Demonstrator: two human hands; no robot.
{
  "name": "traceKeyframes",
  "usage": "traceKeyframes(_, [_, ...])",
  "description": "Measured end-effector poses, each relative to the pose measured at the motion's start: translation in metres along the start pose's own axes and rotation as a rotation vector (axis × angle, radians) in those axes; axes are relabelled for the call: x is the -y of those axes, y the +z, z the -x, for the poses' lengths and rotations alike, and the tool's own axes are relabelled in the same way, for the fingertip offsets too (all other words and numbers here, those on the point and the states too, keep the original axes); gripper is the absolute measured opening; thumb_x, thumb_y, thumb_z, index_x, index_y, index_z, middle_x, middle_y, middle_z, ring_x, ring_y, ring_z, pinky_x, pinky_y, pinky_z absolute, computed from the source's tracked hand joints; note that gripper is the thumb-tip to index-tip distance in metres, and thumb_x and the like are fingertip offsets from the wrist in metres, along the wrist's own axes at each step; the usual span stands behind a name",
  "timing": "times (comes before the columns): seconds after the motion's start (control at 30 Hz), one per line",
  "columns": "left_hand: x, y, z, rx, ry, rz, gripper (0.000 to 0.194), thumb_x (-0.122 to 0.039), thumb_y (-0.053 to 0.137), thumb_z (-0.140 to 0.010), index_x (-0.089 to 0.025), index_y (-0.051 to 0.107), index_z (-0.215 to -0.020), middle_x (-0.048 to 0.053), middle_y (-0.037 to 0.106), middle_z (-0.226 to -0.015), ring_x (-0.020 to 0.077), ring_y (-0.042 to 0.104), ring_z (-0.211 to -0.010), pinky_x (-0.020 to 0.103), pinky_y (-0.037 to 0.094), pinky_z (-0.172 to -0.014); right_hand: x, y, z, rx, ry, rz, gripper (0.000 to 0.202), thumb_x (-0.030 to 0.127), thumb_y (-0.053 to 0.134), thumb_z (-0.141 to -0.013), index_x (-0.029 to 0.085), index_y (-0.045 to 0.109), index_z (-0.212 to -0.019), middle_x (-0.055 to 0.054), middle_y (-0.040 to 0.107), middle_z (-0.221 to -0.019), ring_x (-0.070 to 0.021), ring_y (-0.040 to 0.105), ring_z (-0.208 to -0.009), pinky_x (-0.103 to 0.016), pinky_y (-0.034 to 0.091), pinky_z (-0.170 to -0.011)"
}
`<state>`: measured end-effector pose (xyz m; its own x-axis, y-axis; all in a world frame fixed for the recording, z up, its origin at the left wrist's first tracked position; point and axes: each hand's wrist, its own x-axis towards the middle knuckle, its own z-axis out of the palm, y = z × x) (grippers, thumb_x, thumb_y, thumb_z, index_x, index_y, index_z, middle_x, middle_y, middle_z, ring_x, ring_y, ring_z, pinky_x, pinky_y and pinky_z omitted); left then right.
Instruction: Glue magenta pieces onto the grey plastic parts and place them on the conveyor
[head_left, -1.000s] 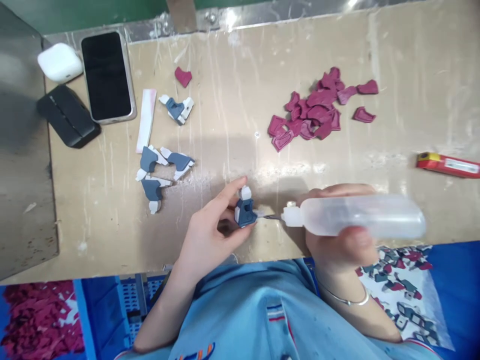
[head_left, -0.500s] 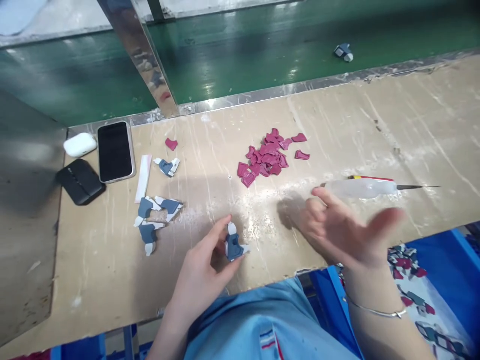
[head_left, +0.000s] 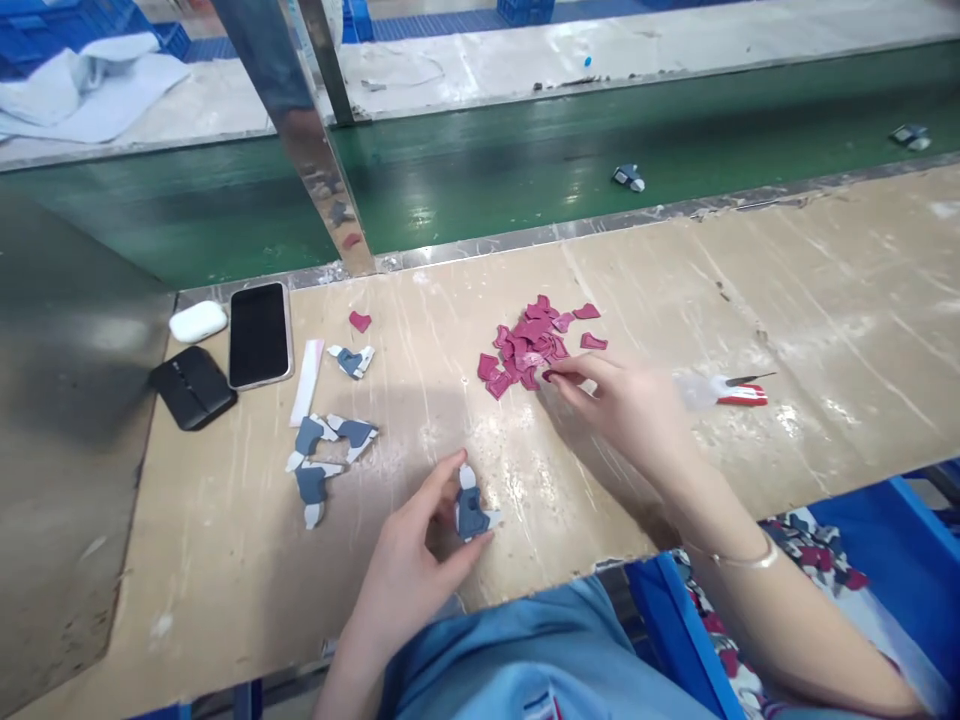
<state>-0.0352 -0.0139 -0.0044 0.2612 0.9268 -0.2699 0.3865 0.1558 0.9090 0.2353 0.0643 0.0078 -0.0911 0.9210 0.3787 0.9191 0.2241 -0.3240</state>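
Note:
My left hand (head_left: 409,550) is closed around the edges of a small blue-grey and white molded part (head_left: 471,512), held near the front of the table. At the near side of a heap of maroon pieces (head_left: 529,335), my right hand (head_left: 626,405) pinches a small dark maroon piece (head_left: 547,376) between thumb and fingertips. Behind that hand lies a pointed tool with a whitish handle (head_left: 696,390), partly hidden, beside a red and white object (head_left: 744,395). Several similar blue-grey and white parts (head_left: 311,487) rest to the left.
A phone (head_left: 260,335), a white case (head_left: 198,321), a black case (head_left: 193,388) and a white strip (head_left: 307,382) lie at the left. A metal post (head_left: 330,190) stands before the green belt (head_left: 480,180), which carries two parts. Blue bins (head_left: 892,530) sit below the table edge.
My right hand has swung left from beside the pointed tool, turned over, and now pinches a maroon piece at the heap. The tool has shifted. My left hand keeps its hold; the view tilts up.

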Motion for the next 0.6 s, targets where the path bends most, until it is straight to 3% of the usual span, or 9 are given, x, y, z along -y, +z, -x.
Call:
traceKeyframes(0.1, [-0.005, 0.003, -0.001, -0.049, 0.01, 0.05, 0.066, -0.03, 0.078, -0.088, -0.028, 0.061, -0.152, 0.001, 0.079, -0.097, 0.0184, 0.074, -0.083, 0.03, 0.061, -0.08, 0.028, -0.013, 0.035, -0.107, -0.215, -0.297, 0.013, 0.021, 0.068, -0.103, 0.025, 0.08, -0.104, -0.004, 0.085, -0.094, -0.02, 0.08, -0.08, -0.033, 0.065, -0.069])
traceKeyframes(0.23, [-0.017, 0.007, -0.007, -0.066, -0.012, 0.091, 0.067, -0.02, 0.074, -0.084, -0.023, 0.061, -0.149, 0.0, 0.077, -0.097, 0.0134, 0.07, -0.072, 0.025, 0.06, -0.075, 0.059, -0.01, 0.066, -0.078, -0.444, -0.453, 0.03, 0.007, 0.069, -0.1, 0.02, 0.078, -0.125, -0.005, 0.087, -0.1, -0.02, 0.083, -0.089, -0.03, 0.07, -0.071])
traceKeyframes(0.4, [-0.018, 0.009, -0.006, -0.11, 0.029, 0.094, 0.067, -0.014, 0.069, -0.081, -0.022, 0.062, -0.147, -0.002, 0.076, -0.096, 0.0115, 0.07, -0.071, 0.023, 0.061, -0.076, 0.068, 0.005, 0.074, -0.084, -0.456, -0.484, 0.055, 0.007, 0.07, -0.099, 0.023, 0.065, -0.151, -0.005, 0.087, -0.103, -0.0228, 0.084, -0.092, -0.033, 0.072, -0.07])
traceKeyframes(0.6, [-0.018, 0.009, -0.005, -0.106, 0.05, 0.02, 0.065, -0.016, 0.069, -0.083, -0.022, 0.062, -0.147, -0.002, 0.075, -0.093, 0.0121, 0.068, -0.07, 0.023, 0.061, -0.076, 0.068, 0.0, 0.076, -0.047, -0.461, -0.414, 0.055, 0.003, 0.068, -0.098, 0.015, 0.063, -0.152, -0.008, 0.087, -0.106, -0.0241, 0.083, -0.098, -0.034, 0.073, -0.076])
